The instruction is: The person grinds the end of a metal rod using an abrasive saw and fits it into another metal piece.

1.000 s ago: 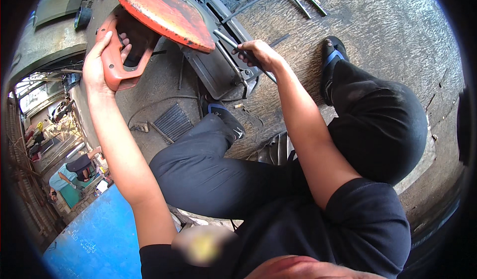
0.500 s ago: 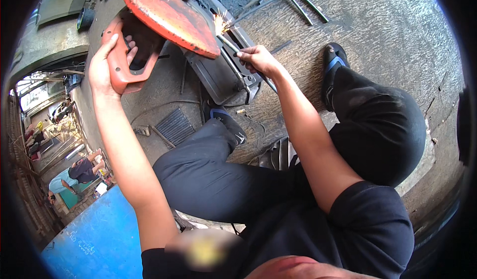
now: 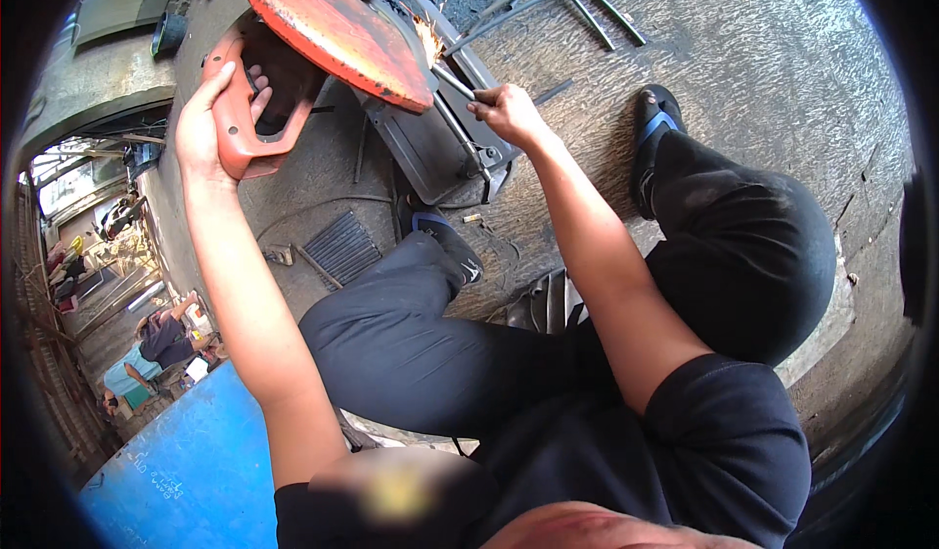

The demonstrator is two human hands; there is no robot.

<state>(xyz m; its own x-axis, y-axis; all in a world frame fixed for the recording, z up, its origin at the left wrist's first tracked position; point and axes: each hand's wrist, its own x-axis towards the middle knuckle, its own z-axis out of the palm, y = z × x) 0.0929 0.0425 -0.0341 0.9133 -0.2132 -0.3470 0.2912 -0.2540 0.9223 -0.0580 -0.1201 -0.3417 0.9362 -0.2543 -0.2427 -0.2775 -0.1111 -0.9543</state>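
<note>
My left hand (image 3: pixel 203 128) is closed around the orange handle (image 3: pixel 235 123) of a cut-off saw. The saw's worn, round orange guard (image 3: pixel 337 35) hides most of the blade. My right hand (image 3: pixel 511 116) pinches a thin grey metal rod (image 3: pixel 453 83), its far end at the blade. Bright sparks (image 3: pixel 427 40) fly up where rod and blade meet. Beneath lies the saw's dark grey base (image 3: pixel 423 153), with a clamp screw (image 3: pixel 468 143) along it, close to my right hand.
Long metal rods (image 3: pixel 577 6) lie on the rough floor beyond the saw. A bundle of short dark rods (image 3: pixel 348 241) and a cable (image 3: pixel 303 211) lie near my left foot (image 3: pixel 445 241). My right foot (image 3: pixel 655 123) is right of the saw. Another person (image 3: pixel 156 348) is far left, past a blue panel (image 3: pixel 186 461).
My right hand has shifted slightly up and left. The rod's rear end, earlier sticking out behind that hand, no longer shows. The sparks spray higher. My left hand keeps its grip.
</note>
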